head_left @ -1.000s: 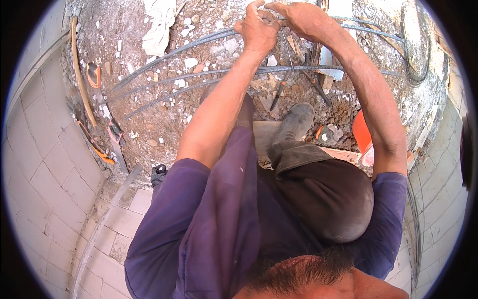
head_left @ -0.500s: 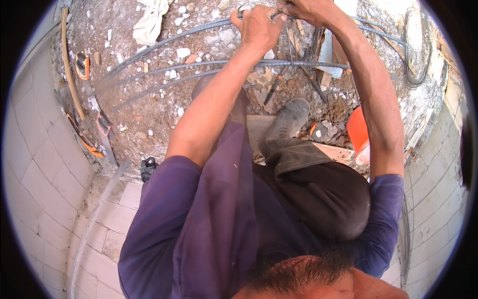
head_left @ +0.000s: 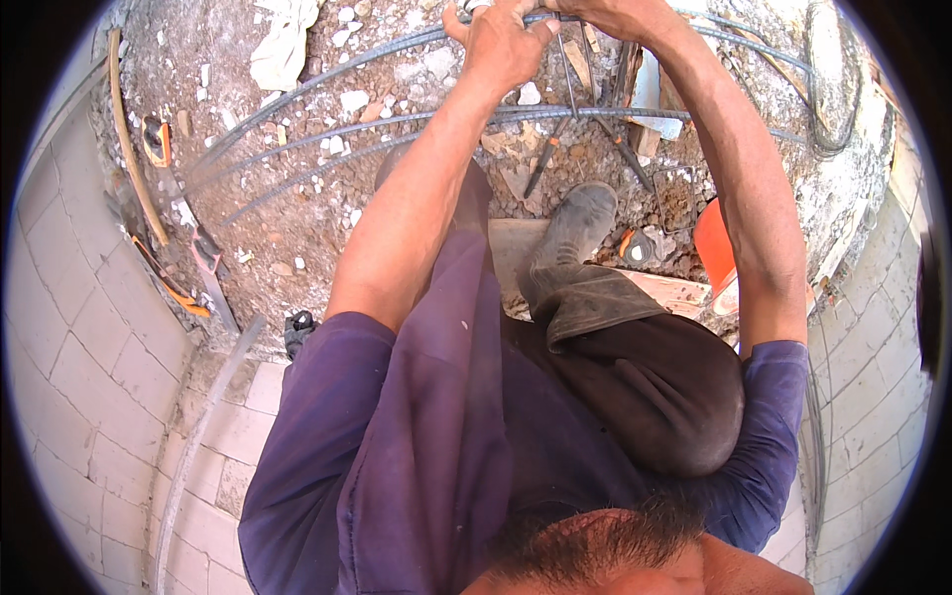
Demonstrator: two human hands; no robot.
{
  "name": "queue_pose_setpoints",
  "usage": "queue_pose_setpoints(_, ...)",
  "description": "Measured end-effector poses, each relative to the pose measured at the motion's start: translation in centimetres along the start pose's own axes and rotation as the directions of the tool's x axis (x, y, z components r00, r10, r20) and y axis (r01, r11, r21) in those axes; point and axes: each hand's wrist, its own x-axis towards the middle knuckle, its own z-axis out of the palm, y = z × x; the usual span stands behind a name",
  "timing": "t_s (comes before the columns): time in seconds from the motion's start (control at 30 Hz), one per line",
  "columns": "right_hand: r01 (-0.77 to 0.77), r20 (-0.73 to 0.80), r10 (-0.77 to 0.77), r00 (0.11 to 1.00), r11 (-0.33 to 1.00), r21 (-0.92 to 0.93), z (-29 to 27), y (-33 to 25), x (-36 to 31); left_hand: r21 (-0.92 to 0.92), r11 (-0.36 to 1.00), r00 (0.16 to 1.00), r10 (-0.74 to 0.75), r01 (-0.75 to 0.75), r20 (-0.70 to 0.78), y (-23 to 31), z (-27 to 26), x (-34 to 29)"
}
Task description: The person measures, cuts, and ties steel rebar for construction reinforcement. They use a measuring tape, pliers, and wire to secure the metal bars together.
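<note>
At the top edge, my left hand (head_left: 501,45) is bent over a bundle of ribbed steel rebar (head_left: 357,64), its fingers curled and its fingertips partly cut off by the frame. Right against it, my right hand (head_left: 605,14) has its fingers pinched together at the bars; whatever they hold is too small or hidden. Two more rebars (head_left: 327,139) cross below my hands. Under them lie a black-and-orange handle (head_left: 540,167) and a similar dark handle (head_left: 629,161); their upper ends run up toward the bars.
My boot (head_left: 585,223) rests on the rubble beside a tape measure (head_left: 638,246) and an orange hard-shelled object (head_left: 712,243). A handsaw (head_left: 213,283), an orange-handled tool (head_left: 164,273) and a wooden strip (head_left: 129,149) lie left. Block walls (head_left: 89,347) rise on both sides.
The rebars and ground sit slightly higher in the view. My left hand has shifted a little up and left, its outer finger more spread; my right hand stays at the bars.
</note>
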Motion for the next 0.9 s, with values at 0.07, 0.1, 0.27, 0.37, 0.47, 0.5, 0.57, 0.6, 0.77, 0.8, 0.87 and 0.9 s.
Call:
queue_pose_setpoints(0.07, 0.033, -0.007, -0.033, 0.999, 0.998, 0.047, -0.1, 0.1, -0.1, -0.033, 0.999, 1.000, -0.028, 0.029, 0.008, 0.4, -0.3, 0.0)
queue_pose_setpoints(0.1, 0.029, 0.017, -0.030, 0.999, 0.998, 0.056, -0.2, 0.1, -0.1, -0.056, 0.997, 0.999, -0.049, 0.050, 0.005, 0.9, -0.5, -0.2)
queue_pose_setpoints(0.27, 0.079, 0.060, -0.070, 0.996, 0.981, -0.176, -1.0, 0.6, 0.0, -0.167, 0.983, 0.996, -0.081, 0.074, -0.039, 0.8, 0.3, -0.3)
queue_pose_setpoints(0.37, 0.074, 0.126, -0.054, 0.991, 0.984, -0.162, -1.2, 0.9, -0.1, -0.219, 0.972, 0.995, -0.098, 0.089, -0.032, 0.5, 0.3, -0.2)
queue_pose_setpoints(0.47, 0.163, 0.099, -0.150, 0.984, 0.976, -0.144, -1.1, 1.1, -0.2, -0.158, 0.983, 0.990, -0.106, 0.091, -0.094, 0.8, 0.7, -0.2)
queue_pose_setpoints(0.5, 0.152, 0.115, -0.133, 0.985, 0.970, -0.187, -1.0, 1.1, -0.2, -0.152, 0.986, 0.988, -0.093, 0.073, -0.126, 0.9, 0.9, -0.2)
queue_pose_setpoints(0.57, 0.142, 0.145, -0.106, 0.984, 0.953, -0.266, -0.6, 1.0, 0.3, -0.143, 0.987, 0.983, -0.097, 0.075, -0.154, 0.8, 1.1, -0.3)
queue_pose_setpoints(0.6, 0.137, 0.130, -0.104, 0.986, 0.952, -0.274, -0.3, 0.9, 0.4, -0.139, 0.986, 0.982, -0.116, 0.095, -0.152, 0.6, 1.0, -0.3)
queue_pose_setpoints(0.77, 0.092, 0.090, -0.067, 0.994, 0.943, -0.320, 0.1, 0.6, -0.1, 0.073, 0.997, 0.988, -0.008, 0.020, -0.153, -0.6, 1.5, -0.3)
queue_pose_setpoints(0.8, 0.090, 0.072, -0.071, 0.995, 0.942, -0.323, 0.3, 0.9, -0.2, 0.088, 0.996, 0.989, 0.005, 0.008, -0.150, -0.3, 1.7, -0.4)
queue_pose_setpoints(0.87, 0.087, 0.035, -0.080, 0.996, 0.941, -0.327, 0.8, 1.3, -0.3, 0.167, 0.985, 0.984, 0.071, -0.043, -0.165, -0.2, 1.8, -0.6)
queue_pose_setpoints(0.9, 0.053, 0.006, -0.054, 0.999, 0.947, -0.316, 0.9, 1.2, -0.4, 0.231, 0.970, 0.976, 0.124, -0.080, -0.179, -0.2, 1.8, -0.7)
